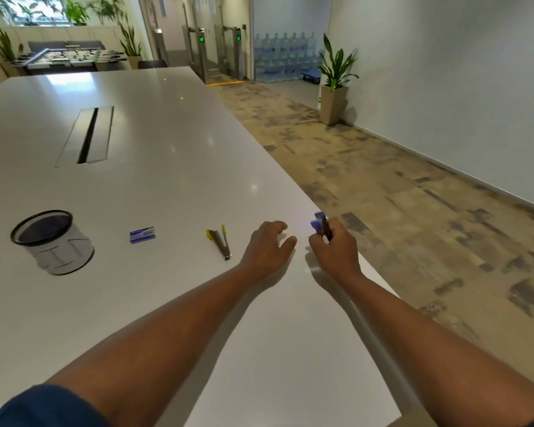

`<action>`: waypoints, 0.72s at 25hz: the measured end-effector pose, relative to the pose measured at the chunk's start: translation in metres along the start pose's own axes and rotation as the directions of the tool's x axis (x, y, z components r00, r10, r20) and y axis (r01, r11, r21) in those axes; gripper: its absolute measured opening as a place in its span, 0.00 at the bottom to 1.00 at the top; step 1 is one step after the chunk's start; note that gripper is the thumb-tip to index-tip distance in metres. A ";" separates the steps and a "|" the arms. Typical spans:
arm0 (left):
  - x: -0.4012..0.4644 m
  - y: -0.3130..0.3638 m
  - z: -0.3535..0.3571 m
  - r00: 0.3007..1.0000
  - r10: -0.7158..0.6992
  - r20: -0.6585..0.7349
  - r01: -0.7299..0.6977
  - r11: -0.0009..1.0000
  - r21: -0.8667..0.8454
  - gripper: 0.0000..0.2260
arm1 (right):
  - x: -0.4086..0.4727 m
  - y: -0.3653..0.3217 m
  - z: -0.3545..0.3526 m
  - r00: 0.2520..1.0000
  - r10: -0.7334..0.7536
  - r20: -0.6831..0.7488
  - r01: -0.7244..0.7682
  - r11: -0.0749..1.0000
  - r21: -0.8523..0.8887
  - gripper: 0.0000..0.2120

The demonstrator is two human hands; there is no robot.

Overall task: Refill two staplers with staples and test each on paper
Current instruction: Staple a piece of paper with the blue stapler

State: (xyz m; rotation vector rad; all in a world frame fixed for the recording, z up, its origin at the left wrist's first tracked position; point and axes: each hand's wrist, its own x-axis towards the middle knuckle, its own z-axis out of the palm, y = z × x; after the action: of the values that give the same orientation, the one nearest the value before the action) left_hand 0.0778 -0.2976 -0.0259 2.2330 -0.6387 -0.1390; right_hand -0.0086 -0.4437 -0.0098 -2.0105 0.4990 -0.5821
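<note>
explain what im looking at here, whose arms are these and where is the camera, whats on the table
The one picture comes from a wide-angle camera worn on a person's head, looking down at their own bare arms. The right hand grips a purple stapler at the edge of a sheet of paper. The left hand rests on that paper. On the white table lie a yellow stapler, opened, a small blue staple box and a black mesh holder.
</note>
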 end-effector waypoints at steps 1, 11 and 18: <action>0.009 0.001 0.007 1.000 0.004 0.026 -0.006 0.997 0.080 0.22 | 0.004 0.005 -0.004 0.999 0.043 -0.005 -0.043 0.998 0.035 0.04; 0.076 0.011 0.028 0.994 -0.025 0.105 -0.017 0.924 0.382 0.35 | 0.016 0.033 -0.011 0.979 0.197 0.058 -0.205 0.956 0.211 0.10; 0.042 0.027 0.022 0.990 -0.025 -0.137 0.033 0.998 0.062 0.21 | 0.009 0.023 -0.015 0.979 0.197 0.058 -0.205 0.937 0.282 0.06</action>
State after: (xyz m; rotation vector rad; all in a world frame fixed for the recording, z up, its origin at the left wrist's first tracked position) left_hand 0.0972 -0.3477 -0.0168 2.2911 -0.5436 0.0192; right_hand -0.0128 -0.4698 -0.0217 -1.6664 0.5614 -0.4690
